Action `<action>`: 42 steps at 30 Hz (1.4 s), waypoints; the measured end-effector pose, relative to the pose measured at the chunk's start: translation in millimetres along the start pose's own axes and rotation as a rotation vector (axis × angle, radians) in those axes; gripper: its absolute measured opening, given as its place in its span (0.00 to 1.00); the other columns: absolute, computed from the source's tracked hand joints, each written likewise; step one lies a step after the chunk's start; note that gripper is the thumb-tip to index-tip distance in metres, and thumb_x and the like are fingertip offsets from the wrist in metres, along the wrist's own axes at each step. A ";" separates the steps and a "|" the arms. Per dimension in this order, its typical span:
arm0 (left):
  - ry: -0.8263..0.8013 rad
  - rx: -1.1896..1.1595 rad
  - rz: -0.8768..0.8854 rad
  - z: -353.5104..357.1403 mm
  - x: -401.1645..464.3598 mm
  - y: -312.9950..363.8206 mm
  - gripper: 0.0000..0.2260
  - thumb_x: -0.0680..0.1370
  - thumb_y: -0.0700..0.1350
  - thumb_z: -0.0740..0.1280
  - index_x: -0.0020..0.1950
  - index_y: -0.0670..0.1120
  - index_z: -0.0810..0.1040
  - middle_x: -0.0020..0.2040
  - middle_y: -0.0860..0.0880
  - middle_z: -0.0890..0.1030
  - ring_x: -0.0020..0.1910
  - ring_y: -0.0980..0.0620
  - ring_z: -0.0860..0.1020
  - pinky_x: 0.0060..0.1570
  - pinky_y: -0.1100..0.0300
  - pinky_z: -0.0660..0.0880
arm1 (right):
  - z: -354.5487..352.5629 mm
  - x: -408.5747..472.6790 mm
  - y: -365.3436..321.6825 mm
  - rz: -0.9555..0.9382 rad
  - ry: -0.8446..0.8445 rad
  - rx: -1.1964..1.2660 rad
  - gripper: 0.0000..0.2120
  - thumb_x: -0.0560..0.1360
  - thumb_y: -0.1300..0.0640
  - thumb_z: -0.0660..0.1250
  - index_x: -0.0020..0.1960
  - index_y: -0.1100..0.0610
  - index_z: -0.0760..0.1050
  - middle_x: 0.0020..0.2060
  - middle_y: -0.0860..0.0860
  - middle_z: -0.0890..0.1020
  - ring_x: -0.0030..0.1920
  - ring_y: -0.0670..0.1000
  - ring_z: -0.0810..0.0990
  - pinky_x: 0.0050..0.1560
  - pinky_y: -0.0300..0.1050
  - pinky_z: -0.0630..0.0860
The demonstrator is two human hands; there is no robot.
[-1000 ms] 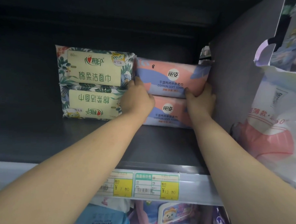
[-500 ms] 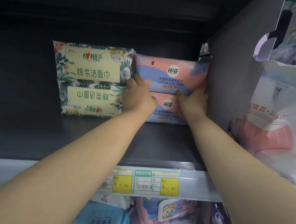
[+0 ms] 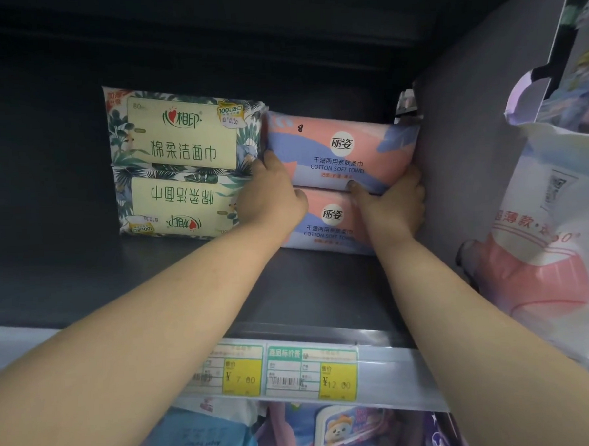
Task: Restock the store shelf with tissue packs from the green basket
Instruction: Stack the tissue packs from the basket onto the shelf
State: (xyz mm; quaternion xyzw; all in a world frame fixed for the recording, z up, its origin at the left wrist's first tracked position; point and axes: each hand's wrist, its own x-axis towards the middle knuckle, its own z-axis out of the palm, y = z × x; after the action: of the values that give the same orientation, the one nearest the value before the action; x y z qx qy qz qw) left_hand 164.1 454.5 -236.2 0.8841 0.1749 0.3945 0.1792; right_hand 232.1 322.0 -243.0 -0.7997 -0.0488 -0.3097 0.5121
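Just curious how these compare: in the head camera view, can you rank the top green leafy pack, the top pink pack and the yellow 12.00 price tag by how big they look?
1. top green leafy pack and top pink pack: too alike to rank.
2. yellow 12.00 price tag: plainly smallest, though nearest the camera.

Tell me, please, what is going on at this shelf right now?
A person is stocking a dark shelf with tissue packs. Both hands are on the upper pink pack, which sits on a lower pink pack: the left hand holds its left end and the right hand grips its lower right corner against the shelf's side wall. Two green leaf-print packs stand stacked directly to the left. The green basket is not in view.
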 end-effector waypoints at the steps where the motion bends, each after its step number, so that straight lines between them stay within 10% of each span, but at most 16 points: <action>1: 0.002 0.004 0.001 0.2 -0.1 -0.2 0.26 0.76 0.43 0.62 0.71 0.39 0.57 0.69 0.40 0.64 0.58 0.36 0.74 0.42 0.53 0.66 | -0.4 -0.2 -0.1 0.003 0.003 -0.009 0.45 0.66 0.42 0.74 0.73 0.57 0.56 0.67 0.58 0.67 0.68 0.61 0.67 0.68 0.54 0.64; 9: 0.000 0.008 0.003 -0.5 0.0 -1.1 0.25 0.76 0.44 0.62 0.70 0.39 0.59 0.68 0.40 0.65 0.57 0.38 0.74 0.42 0.53 0.67 | -0.6 -1.1 -0.2 -0.017 0.021 -0.029 0.44 0.66 0.40 0.72 0.73 0.56 0.56 0.66 0.58 0.67 0.66 0.63 0.68 0.67 0.56 0.64; 15: 0.117 0.007 0.052 1.0 1.7 -2.0 0.20 0.74 0.43 0.62 0.63 0.37 0.66 0.65 0.39 0.67 0.66 0.41 0.65 0.63 0.52 0.64 | 3.6 -1.4 -0.9 -0.021 0.031 -0.064 0.42 0.68 0.40 0.70 0.73 0.58 0.57 0.67 0.58 0.66 0.67 0.63 0.68 0.67 0.55 0.64; 21: 0.080 0.002 0.014 -1.5 -2.0 1.6 0.21 0.75 0.43 0.62 0.66 0.38 0.63 0.66 0.39 0.66 0.54 0.36 0.76 0.39 0.53 0.66 | 5.8 -3.3 -0.3 0.013 -0.003 0.000 0.44 0.70 0.43 0.70 0.74 0.60 0.53 0.68 0.59 0.64 0.66 0.62 0.69 0.64 0.51 0.66; 32: 0.032 -0.031 -0.016 -8.6 -4.9 1.8 0.20 0.75 0.42 0.62 0.65 0.39 0.64 0.66 0.40 0.66 0.51 0.38 0.77 0.37 0.55 0.66 | 2.2 -3.8 -4.1 0.080 -0.060 0.030 0.40 0.73 0.46 0.69 0.74 0.63 0.53 0.69 0.62 0.64 0.66 0.63 0.69 0.64 0.51 0.67; 42: -0.313 -0.066 -0.014 -56.3 -49.7 21.4 0.33 0.76 0.48 0.64 0.76 0.47 0.51 0.74 0.44 0.57 0.68 0.41 0.67 0.61 0.50 0.68 | -41.6 -46.5 -41.4 0.134 -0.174 -0.057 0.35 0.76 0.45 0.64 0.71 0.68 0.57 0.67 0.66 0.67 0.68 0.63 0.67 0.64 0.52 0.65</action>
State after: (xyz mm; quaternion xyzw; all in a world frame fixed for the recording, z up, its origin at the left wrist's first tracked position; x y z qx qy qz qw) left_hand 93.7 423.5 -222.9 0.9272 0.1377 0.2562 0.2360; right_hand 159.8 317.3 -223.8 -0.8392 -0.0307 -0.2056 0.5026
